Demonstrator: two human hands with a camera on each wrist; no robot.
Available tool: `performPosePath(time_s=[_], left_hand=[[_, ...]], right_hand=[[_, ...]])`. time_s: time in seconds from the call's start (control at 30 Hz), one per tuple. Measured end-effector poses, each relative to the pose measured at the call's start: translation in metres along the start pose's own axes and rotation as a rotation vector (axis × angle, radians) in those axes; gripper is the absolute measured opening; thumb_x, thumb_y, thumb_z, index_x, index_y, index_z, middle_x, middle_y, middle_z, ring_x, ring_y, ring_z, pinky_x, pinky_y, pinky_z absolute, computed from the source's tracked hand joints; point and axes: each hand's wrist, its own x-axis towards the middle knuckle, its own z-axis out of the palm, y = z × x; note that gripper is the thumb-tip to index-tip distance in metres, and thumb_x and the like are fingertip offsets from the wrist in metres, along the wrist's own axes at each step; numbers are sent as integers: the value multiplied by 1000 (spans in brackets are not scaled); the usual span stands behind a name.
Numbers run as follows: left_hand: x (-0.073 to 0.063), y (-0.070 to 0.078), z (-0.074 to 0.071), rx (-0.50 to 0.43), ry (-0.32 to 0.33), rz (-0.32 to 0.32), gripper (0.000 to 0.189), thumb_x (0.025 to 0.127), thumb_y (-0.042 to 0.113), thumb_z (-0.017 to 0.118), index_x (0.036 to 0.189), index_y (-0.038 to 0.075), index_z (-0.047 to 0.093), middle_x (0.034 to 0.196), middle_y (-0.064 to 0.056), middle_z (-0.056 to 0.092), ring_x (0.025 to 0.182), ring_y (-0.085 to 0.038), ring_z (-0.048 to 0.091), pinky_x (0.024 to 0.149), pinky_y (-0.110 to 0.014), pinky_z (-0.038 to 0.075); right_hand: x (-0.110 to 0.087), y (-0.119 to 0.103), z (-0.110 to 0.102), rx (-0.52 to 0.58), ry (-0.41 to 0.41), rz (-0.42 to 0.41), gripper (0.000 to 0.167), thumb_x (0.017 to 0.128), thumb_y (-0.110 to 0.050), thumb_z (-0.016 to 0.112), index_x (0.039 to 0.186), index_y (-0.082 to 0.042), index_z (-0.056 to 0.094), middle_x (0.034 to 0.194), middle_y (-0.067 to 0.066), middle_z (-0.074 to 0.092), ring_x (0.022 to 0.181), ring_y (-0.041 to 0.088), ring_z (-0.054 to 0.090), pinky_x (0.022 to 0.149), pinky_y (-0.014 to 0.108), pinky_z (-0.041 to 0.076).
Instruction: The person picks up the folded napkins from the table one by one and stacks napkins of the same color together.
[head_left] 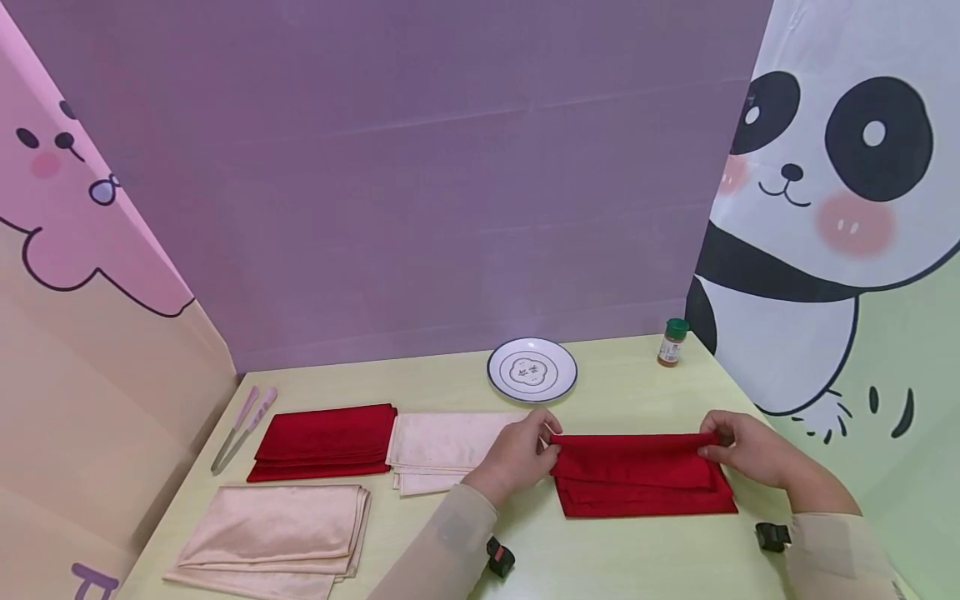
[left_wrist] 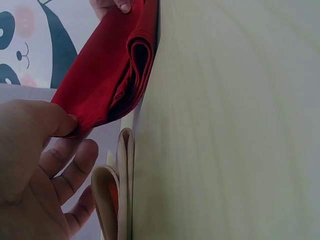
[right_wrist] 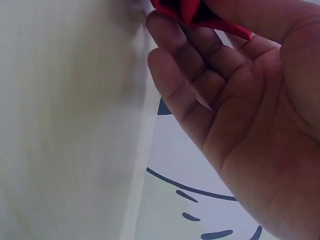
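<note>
A red folded cloth [head_left: 637, 475] lies at the right of the table, its upper edge raised between both hands. My left hand [head_left: 521, 450] pinches its upper left corner between thumb and forefinger. The upper right corner is pinched by my right hand [head_left: 738, 446]. In the left wrist view the layers of the red cloth [left_wrist: 107, 75] show as a loop at the side, and the other fingers of the left hand [left_wrist: 50, 160] are loosely bent below. Only a bit of red shows above the right hand [right_wrist: 240, 100] in the right wrist view.
Left of the left hand lie a pale pink folded cloth [head_left: 450, 442], a second red cloth [head_left: 322, 442] and a beige cloth [head_left: 277, 529]. Tongs [head_left: 243, 429] rest at the far left. A white plate [head_left: 532, 370] and a green-capped jar [head_left: 672, 342] stand at the back.
</note>
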Motion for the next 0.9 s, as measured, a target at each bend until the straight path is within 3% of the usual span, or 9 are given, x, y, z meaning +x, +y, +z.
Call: performPosePath(time_s=[0.33,0.5,0.6,0.73,0.9], left_hand=[[-3,1,-4,-36,27,-2,23,100,15,71,102,19,49,73,7,56,69,-4,53,64,-22,46],[-3,-2,-3,-25,65,20,26,99,14,73,91,20,49,70,9,54,68,-4,52,64,-22,44],[-1,-6,-1,-56,68,31,31,97,6,72,80,20,51,69,12,57,77,3,60,68,-20,47],[-1,-7,0,-79,76,37,36,93,-6,66,72,21,55,71,15,60,87,6,66,72,-19,49],[0,-6,0,-51,96,39,32,96,-3,66,80,25,70,78,18,64,70,0,57,68,-20,49]], right_hand=[[1,0,1,22,49,-15,21,94,-4,74,110,-7,60,100,5,71,88,22,63,72,27,55],[-1,-4,-1,64,73,22,34,96,-7,75,121,-2,52,97,7,71,85,23,63,70,28,55],[0,-4,-1,95,81,38,43,95,-7,76,124,0,44,91,7,70,80,22,63,67,27,52],[1,-2,-1,96,117,37,43,94,-7,78,116,-2,41,81,7,63,76,19,58,63,26,49],[1,-3,1,67,176,5,34,91,-4,79,100,-6,47,79,7,57,75,18,57,62,27,49]])
